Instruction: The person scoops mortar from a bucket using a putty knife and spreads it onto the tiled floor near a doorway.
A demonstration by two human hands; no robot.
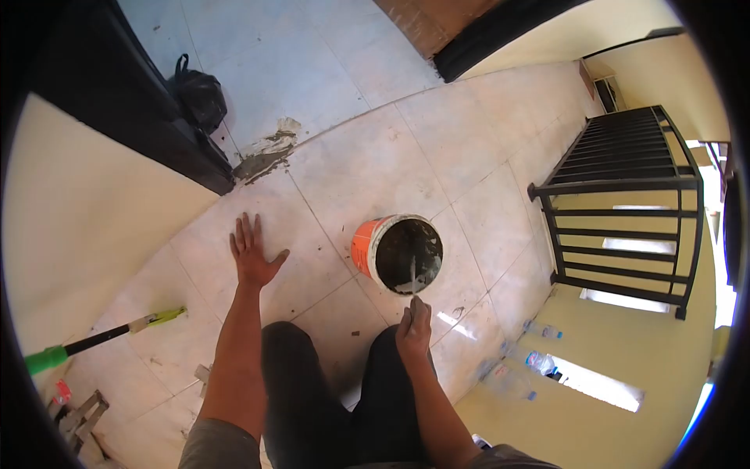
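My right hand (414, 327) is closed around the handle of a trowel-like tool with a narrow grey blade (413, 275). The blade reaches over the near rim into an orange and white bucket (365, 244), which stands on the tiles in front of my knees. Dark grey wet-looking material (405, 244) lies inside the bucket, with lighter smears on the inner wall. To the left, my left hand (258, 254) is stretched out over the floor with its fingers spread, holding nothing. Whether its palm touches the tiles I cannot tell.
Grey mortar (267, 156) is smeared on the floor by the dark door frame (141, 109), near a black plastic bag (201, 98). A green-handled tool (94, 341) lies at left. Black railing (625, 187) and several plastic bottles (541, 362) are at right.
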